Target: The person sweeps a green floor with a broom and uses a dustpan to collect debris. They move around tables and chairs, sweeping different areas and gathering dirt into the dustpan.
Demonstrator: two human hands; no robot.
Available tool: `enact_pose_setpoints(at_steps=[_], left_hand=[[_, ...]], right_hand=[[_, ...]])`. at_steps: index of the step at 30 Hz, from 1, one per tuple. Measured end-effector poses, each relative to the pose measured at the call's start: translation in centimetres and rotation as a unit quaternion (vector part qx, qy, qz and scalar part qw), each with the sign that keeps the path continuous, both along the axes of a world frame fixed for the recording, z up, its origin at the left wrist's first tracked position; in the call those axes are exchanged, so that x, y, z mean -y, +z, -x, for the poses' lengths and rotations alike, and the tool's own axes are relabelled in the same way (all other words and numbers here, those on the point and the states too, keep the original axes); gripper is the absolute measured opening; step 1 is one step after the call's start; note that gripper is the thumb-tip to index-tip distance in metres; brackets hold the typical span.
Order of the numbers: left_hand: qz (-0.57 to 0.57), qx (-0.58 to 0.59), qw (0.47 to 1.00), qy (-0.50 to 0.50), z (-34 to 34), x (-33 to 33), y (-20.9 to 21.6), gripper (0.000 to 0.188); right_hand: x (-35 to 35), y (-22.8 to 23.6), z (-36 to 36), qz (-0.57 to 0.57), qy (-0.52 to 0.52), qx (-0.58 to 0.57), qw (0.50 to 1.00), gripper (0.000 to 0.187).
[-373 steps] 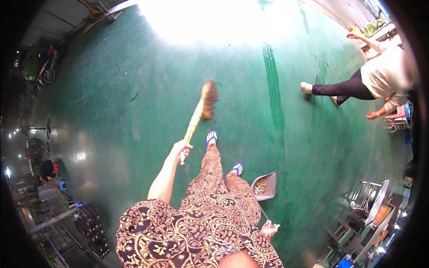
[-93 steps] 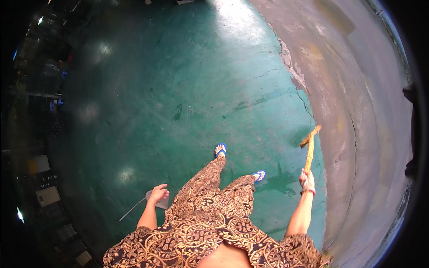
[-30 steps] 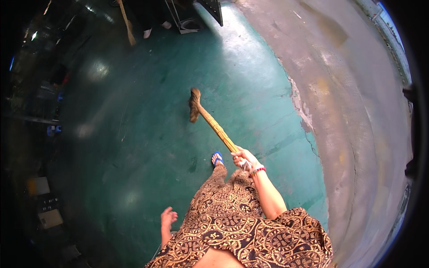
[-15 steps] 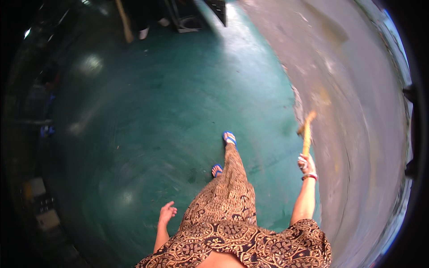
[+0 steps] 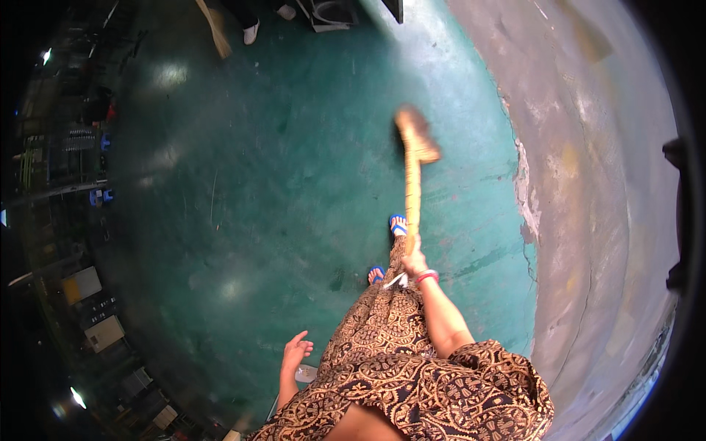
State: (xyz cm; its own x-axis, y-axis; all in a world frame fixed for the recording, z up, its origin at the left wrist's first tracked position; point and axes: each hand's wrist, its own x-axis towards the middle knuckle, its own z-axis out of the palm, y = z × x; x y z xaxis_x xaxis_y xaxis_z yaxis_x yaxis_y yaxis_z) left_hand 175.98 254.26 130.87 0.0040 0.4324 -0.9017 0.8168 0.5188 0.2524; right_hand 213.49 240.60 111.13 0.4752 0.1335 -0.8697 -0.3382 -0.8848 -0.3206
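A short broom [image 5: 413, 187] with a yellow, banded handle reaches forward from my right hand [image 5: 415, 261]. My fingers are wrapped round the handle near its end, and a small white strip hangs by the grip. The broom's brown head, smeared by motion, is over the green floor [image 5: 279, 184] ahead of my feet. At my left side, my left hand [image 5: 296, 351] hangs with its fingers apart and holds nothing. Below it shows a pale rounded object [image 5: 306, 373], partly hidden by my clothing; I cannot tell its kind.
A cracked grey wall [image 5: 581, 191] rises along the right, its base chipped. At the far side stand a person's white shoe [image 5: 251, 32], a tan broom-like end [image 5: 218, 40] and a dark frame [image 5: 329, 15]. Boxes [image 5: 104, 334] and shelving line the left.
My right hand has swung the broom leftward, from beside the wall to in front of my feet. My left hand stays low at my side, fingers still apart.
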Motion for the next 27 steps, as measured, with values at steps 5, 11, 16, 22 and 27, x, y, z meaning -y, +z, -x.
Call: enact_pose_setpoints(at_steps=[5,11,16,22,27], left_hand=[[0.005,0.033,0.996,-0.082,-5.9,-2.4,-1.9,0.041],[-0.039,0.035,0.993,-0.103,-8.0,-8.1,-1.6,0.043],[-0.01,-0.023,0.994,-0.106,-8.7,-12.5,-3.5,0.044],[0.038,0.009,0.993,-0.112,-12.2,-18.9,-7.3,0.044],[0.004,0.006,0.998,-0.061,-16.2,-27.4,-6.6,0.043]], right_hand=[[-4.3,6.2,-2.7,-0.239,-0.035,-0.188,0.952,0.084],[0.2,13.8,-10.4,-0.36,-0.251,-0.392,0.809,0.068],[6.4,16.9,-15.5,-0.351,-0.412,-0.297,0.786,0.074],[5.2,8.2,-29.4,-0.349,-0.545,-0.121,0.753,0.031],[-4.0,2.7,-44.2,-0.363,-0.62,-0.119,0.685,0.025]])
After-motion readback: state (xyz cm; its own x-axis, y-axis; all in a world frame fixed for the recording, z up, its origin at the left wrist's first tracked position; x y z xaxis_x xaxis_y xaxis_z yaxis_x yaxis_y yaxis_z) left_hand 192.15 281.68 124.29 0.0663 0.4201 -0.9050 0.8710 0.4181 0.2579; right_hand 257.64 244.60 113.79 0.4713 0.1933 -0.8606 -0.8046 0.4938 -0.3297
